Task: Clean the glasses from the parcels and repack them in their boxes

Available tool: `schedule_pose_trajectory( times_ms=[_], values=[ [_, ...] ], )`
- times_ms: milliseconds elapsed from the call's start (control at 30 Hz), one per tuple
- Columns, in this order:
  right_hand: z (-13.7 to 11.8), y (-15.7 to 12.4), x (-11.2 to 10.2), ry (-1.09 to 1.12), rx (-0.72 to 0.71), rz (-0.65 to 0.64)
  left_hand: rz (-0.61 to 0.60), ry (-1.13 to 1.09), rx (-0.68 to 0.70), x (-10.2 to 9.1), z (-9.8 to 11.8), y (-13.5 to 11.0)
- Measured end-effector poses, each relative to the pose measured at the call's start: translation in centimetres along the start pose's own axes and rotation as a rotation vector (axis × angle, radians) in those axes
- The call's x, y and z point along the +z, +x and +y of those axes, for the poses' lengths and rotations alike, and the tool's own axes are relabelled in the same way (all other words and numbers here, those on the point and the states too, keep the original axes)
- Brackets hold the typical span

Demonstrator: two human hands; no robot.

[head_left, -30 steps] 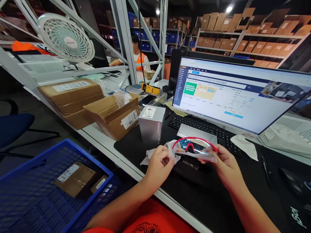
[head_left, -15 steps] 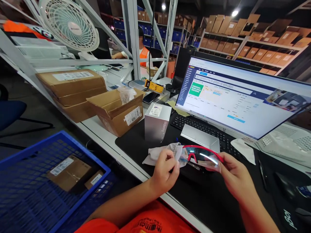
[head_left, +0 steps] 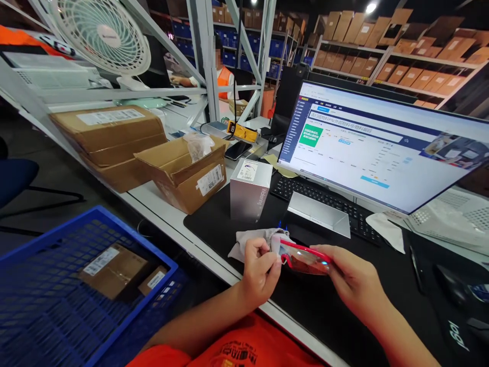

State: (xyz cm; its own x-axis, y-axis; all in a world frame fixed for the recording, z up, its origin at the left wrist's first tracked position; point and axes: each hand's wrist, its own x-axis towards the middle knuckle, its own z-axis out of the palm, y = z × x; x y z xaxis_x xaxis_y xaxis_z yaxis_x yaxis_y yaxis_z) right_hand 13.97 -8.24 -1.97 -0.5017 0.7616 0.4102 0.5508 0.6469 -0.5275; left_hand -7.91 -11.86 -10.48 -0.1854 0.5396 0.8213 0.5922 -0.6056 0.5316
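Red-framed sunglasses [head_left: 305, 259] with dark wraparound lenses are between my hands, above the black desk mat. My right hand [head_left: 351, 275] pinches their right end. At the other end, my left hand [head_left: 260, 270] has its fingers closed on the mouth of a light grey cloth pouch [head_left: 242, 242], and the left end of the glasses sits at that mouth. Just beyond stands a silver box [head_left: 250, 193] with a product label on top. A silver tray-like box part [head_left: 319, 214] lies against the keyboard [head_left: 344, 206].
A blue crate [head_left: 91, 285] with cardboard parcels is at lower left. An open carton [head_left: 187, 173] and a closed carton [head_left: 110, 132] line the desk's left side. Behind the keyboard is a monitor [head_left: 355, 142]; a mouse [head_left: 451, 285] lies at right. A co-worker [head_left: 225, 76] sits beyond the frame.
The sunglasses have tilted and moved left toward the pouch, with my right hand going along. My left hand stays at the pouch mouth. The view has shifted slightly.
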Motion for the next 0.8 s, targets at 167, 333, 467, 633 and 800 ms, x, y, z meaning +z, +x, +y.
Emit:
schedule_pose_trajectory(
  times_ms=[167, 333, 467, 633, 800],
  values=[
    [-1.2, 1.3, 3.9, 0.432, 0.414, 0.117, 0.067, 0.163, 0.273, 0.0, -0.4, -0.7],
    [-1.1, 1.4, 5.9, 0.573, 0.445, 0.118, 0.126, 0.215, 0.217, -0.1, -0.7, -1.3],
    [-0.7, 1.5, 4.5, 0.137, 0.008, 0.055, 0.081, 0.183, 0.047, -0.5, -1.0, -1.5],
    [-2.0, 2.5, 3.9, 0.006, -0.181, -0.024, 0.077, 0.164, 0.038, -1.1, -0.8, -1.4],
    [-2.9, 3.4, 5.9, 0.141, 0.159, 0.023, 0.098, 0.193, 0.133, -1.5, -0.4, -0.9]
  ],
)
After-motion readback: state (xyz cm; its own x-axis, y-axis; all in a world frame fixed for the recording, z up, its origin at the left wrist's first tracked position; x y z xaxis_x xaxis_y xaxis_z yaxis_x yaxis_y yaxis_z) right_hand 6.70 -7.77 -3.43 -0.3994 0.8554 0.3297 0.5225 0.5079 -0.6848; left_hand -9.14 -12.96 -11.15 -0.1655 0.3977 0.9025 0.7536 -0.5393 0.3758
